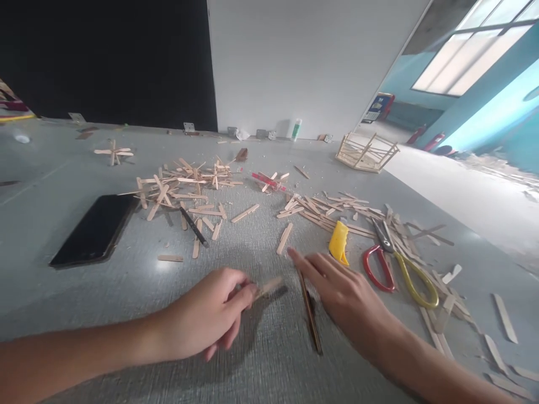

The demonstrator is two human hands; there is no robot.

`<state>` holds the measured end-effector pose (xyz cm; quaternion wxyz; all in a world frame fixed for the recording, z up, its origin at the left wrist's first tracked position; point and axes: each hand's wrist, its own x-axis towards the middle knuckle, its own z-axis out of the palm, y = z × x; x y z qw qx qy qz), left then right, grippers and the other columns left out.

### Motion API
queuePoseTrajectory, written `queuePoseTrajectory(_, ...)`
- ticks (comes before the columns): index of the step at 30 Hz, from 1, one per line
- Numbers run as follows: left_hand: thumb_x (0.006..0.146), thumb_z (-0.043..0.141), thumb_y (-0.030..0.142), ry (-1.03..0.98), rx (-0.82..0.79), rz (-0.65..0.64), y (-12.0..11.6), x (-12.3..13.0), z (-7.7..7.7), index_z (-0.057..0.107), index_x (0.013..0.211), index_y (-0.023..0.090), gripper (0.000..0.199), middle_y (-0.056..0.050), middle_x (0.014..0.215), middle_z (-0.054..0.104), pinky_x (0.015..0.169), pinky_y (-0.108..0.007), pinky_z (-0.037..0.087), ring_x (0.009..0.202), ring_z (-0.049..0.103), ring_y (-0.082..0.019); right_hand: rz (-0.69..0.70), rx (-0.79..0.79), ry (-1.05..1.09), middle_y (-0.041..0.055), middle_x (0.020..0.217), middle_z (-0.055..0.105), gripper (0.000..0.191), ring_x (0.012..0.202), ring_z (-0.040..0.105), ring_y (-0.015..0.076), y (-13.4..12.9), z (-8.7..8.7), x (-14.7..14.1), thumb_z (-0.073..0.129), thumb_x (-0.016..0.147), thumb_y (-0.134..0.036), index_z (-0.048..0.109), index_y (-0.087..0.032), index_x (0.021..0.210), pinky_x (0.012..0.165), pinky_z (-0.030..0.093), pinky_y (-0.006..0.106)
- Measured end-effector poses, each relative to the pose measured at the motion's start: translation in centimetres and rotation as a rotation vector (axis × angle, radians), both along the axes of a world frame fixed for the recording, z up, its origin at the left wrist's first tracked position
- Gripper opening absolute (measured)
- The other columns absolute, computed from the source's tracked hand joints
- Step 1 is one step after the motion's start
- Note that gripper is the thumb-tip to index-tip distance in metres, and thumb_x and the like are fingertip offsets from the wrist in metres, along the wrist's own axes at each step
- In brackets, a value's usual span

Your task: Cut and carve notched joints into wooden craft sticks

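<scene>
Head view, wooden stick (270, 286) pinched in left hand (223, 308), jutting rightward, right hand (347, 289) beside brown rod (311, 321), grip unclear.

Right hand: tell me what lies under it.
A slim, dark brown rod shows beside the right hand, its far end reaching the fingers. Anything directly beneath the palm or fingers on the grey table is covered and cannot be seen.

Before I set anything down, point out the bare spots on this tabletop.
Bare: between the phone and the left forearm; also between the phone and the star of sticks. Crowded: around the scissors and yellow-handled tool, and right of the phone, where loose sticks lie.
</scene>
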<state>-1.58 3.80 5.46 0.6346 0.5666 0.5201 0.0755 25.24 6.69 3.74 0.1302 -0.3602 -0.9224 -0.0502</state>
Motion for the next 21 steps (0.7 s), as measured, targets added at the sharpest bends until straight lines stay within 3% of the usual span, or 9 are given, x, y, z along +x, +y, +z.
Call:
queuePoseTrajectory(3, 0.106, 0.032, 0.053, 0.123, 0.163, -0.056, -0.6, 0.0, 0.6, 0.048, 0.092, 0.022, 0.037, 0.008, 0.051, 0.048, 0.037, -0.017, 0.031, 0.038, 0.039, -0.008, -0.376, 0.168, -0.094, 0.0203, 0.112, 0.067, 0.043, 0.093, 0.068, 0.0321, 1.6, 0.2, 1.5, 0.036, 0.101, -0.013, 0.050, -0.009, 0.142, 0.060, 0.054, 0.038)
queuePoseTrajectory(6, 0.105, 0.035, 0.049, 0.215, 0.336, -0.162, -1.3, -0.6, 1.3, 0.049, 0.108, 0.024, 0.029, 0.006, 0.059, 0.054, 0.045, -0.021, 0.033, 0.047, 0.050, -0.012, -0.635, 0.048, -0.175, 0.0204, 0.105, 0.070, 0.045, 0.081, 0.070, 0.0337, 3.1, 0.9, 3.7, 0.050, 0.100, -0.035, 0.056, -0.012, 0.137, 0.050, 0.044, 0.033)
queuePoseTrajectory(8, 0.104, 0.038, 0.049, 0.305, 0.418, -0.246, -1.7, -1.4, 1.7, 0.052, 0.117, 0.023, 0.032, 0.004, 0.065, 0.057, 0.047, -0.024, 0.031, 0.049, 0.052, -0.014, -0.650, -0.137, -0.146, 0.0115, 0.083, 0.072, 0.042, 0.060, 0.067, 0.0249, 3.7, 1.7, 5.3, 0.051, 0.098, -0.034, 0.057, -0.015, 0.135, 0.047, 0.038, 0.030)
queuePoseTrajectory(10, 0.102, 0.040, 0.048, 0.374, 0.476, -0.297, -1.8, -2.3, 2.2, 0.056, 0.123, 0.023, 0.037, 0.001, 0.070, 0.060, 0.047, -0.026, 0.029, 0.049, 0.052, -0.015, -0.635, -0.216, -0.102, 0.0033, 0.064, 0.065, 0.034, 0.047, 0.059, 0.0198, 3.9, 3.0, 6.4, 0.047, 0.097, -0.029, 0.061, -0.017, 0.125, 0.048, 0.034, 0.029)
queuePoseTrajectory(13, 0.102, 0.045, 0.043, 0.430, 0.525, -0.320, -1.0, -3.1, 2.9, 0.060, 0.127, 0.026, 0.034, -0.001, 0.078, 0.063, 0.054, -0.027, 0.035, 0.058, 0.059, -0.017, -0.682, -0.056, 0.019, -0.0002, 0.053, 0.056, 0.027, 0.046, 0.053, 0.0194, 3.3, 5.4, 6.5, 0.041, 0.094, -0.024, 0.066, -0.020, 0.104, 0.051, 0.032, 0.031)
queuePoseTrajectory(16, 0.098, 0.057, 0.032, 0.361, 0.591, -0.343, 0.6, -3.1, 3.4, 0.062, 0.127, 0.034, 0.030, -0.003, 0.097, 0.067, 0.072, -0.029, 0.044, 0.087, 0.066, -0.022, -0.733, 0.121, 0.273, -0.0035, 0.050, 0.052, 0.029, 0.043, 0.048, 0.0178, 1.8, 7.4, 5.1, 0.040, 0.096, -0.025, 0.067, -0.024, 0.104, 0.053, 0.036, 0.031)
queuePoseTrajectory(19, 0.093, 0.069, 0.025, 0.187, 0.620, -0.434, 1.6, -2.6, 3.2, 0.058, 0.136, 0.039, 0.047, -0.003, 0.128, 0.060, 0.094, -0.032, 0.044, 0.115, 0.059, -0.024, -0.679, 0.115, 0.459, -0.0066, 0.049, 0.049, 0.030, 0.040, 0.047, 0.0159, -0.2, 8.0, 3.2, 0.039, 0.100, -0.030, 0.067, -0.028, 0.110, 0.048, 0.038, 0.029)
queuePoseTrajectory(21, 0.092, 0.073, 0.025, 0.136, 0.623, -0.503, 1.9, -2.2, 2.8, 0.056, 0.140, 0.042, 0.054, -0.002, 0.133, 0.055, 0.099, -0.034, 0.044, 0.122, 0.054, -0.024, -0.568, 0.093, 0.492, -0.0074, 0.050, 0.052, 0.025, 0.039, 0.049, 0.0142, -1.5, 7.6, 2.2, 0.042, 0.101, -0.030, 0.067, -0.028, 0.107, 0.044, 0.039, 0.026)
